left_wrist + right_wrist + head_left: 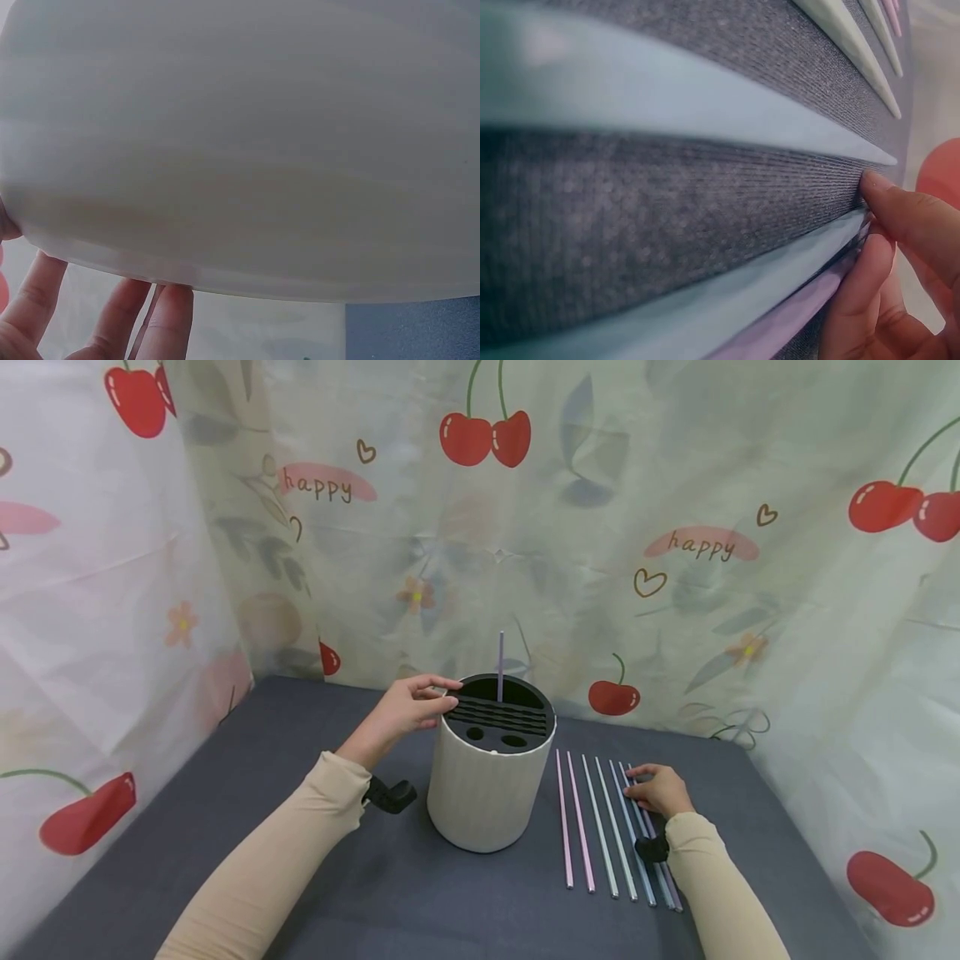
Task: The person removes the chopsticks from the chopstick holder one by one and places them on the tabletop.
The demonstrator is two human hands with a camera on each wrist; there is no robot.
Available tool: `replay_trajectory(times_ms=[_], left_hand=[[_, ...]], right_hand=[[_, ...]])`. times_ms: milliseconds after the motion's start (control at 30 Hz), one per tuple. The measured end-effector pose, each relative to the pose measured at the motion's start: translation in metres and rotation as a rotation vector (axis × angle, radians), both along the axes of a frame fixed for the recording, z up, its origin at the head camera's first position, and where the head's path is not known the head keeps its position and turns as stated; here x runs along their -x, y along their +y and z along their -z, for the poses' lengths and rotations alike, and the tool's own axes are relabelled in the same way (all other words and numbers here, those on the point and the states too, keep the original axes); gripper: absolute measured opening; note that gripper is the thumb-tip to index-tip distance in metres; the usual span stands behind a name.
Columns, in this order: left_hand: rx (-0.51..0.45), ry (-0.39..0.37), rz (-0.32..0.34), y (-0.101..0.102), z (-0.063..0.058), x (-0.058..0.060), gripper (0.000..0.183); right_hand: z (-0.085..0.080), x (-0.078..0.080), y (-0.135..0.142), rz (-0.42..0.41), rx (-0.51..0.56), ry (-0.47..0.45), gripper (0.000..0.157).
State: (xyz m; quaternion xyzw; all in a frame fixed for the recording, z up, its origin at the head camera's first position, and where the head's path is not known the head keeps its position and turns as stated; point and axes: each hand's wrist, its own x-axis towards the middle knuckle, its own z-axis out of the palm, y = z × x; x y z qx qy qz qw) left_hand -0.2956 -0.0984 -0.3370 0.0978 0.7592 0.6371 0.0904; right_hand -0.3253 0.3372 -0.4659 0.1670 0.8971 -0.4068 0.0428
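My left hand [399, 708] holds the rim of a round, cream-coloured utensil holder [480, 802] with a black slotted top. In the left wrist view its pale wall [247, 150] fills most of the picture, with fingertips [169, 307] at the rim. One purple chopstick [501, 656] stands upright in the large back opening. My right hand [662, 789] is at the far ends of the rightmost chopsticks on the table. There, thumb and index finger come together around the tips of a light blue chopstick [780, 292] and a purple chopstick [802, 307].
Left of the right hand lie pink chopsticks [565, 827], pale green chopsticks [601, 827] and another light blue chopstick [640, 852], roughly parallel. All are on a dark grey tablecloth [360, 893]. Cherry-printed curtains [495, 552] enclose the table at the back and sides.
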Motion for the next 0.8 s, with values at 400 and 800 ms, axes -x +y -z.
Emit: replay_trajectory(times_ms=[400, 800], left_hand=[[0.010, 0.001, 0.005, 0.001, 0.001, -0.001, 0.037], [0.022, 0.006, -0.006, 0.001, 0.001, 0.000, 0.037]], right_hand=[[-0.007, -0.004, 0.000, 0.007, 0.091, -0.001, 0.040], [-0.127, -0.006, -0.063, -0.228, 0.666, 0.403, 0.040]])
